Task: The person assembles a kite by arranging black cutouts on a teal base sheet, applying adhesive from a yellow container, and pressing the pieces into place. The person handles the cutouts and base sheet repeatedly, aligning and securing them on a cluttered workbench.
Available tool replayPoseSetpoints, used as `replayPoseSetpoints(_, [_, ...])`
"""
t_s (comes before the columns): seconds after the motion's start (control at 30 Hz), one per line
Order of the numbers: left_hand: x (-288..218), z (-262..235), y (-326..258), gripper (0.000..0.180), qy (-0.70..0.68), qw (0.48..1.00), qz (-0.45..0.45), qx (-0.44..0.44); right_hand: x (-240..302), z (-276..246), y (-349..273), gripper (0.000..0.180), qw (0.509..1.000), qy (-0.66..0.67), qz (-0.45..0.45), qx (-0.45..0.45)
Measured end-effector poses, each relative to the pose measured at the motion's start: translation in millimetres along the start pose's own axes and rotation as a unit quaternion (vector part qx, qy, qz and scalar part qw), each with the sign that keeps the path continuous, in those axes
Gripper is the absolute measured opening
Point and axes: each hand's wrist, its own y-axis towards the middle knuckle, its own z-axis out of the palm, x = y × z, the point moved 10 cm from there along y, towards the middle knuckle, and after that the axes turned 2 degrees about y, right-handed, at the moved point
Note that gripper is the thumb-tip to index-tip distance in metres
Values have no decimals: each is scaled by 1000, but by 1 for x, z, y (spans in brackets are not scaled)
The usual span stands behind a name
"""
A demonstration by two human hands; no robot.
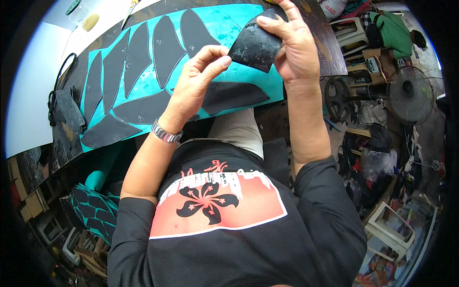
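Black piece (255, 45) partly hides turquoise sheet (227, 21); fan (410, 95) at right.

At one o'clock the black piece (256, 45) looks glossy, its surface blotchy and uneven. Toward eleven, black cut-outs (166, 52) appear smooth and matt against a teal sheet (241, 72) with a soft, pale-scuffed sheen. The wristwatch (166, 132) near nine is shiny metal; the T-shirt (315, 229) at six, matt cloth; the stool (392, 226) at four, smooth white plastic.
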Motion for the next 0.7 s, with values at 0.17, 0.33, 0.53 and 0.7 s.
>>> replayPoseSetpoints(0.17, [6,24,-2,31,-328,933,-113,93,-6,53,-22,90,974,58,68,207])
replayPoseSetpoints(0.33, [6,-1,-5,44,27,989,-106,96,15,59,-40,101,931,101,28,351])
replayPoseSetpoints(0.53, [-58,-140,4,50,140,978,35,-151,62,-126,-25,69,847,-497,-60,-180])
replayPoseSetpoints(0.7, [-126,-208,10,45,587,754,68,-288,55,-186,-47,72,792,-573,-20,-211])
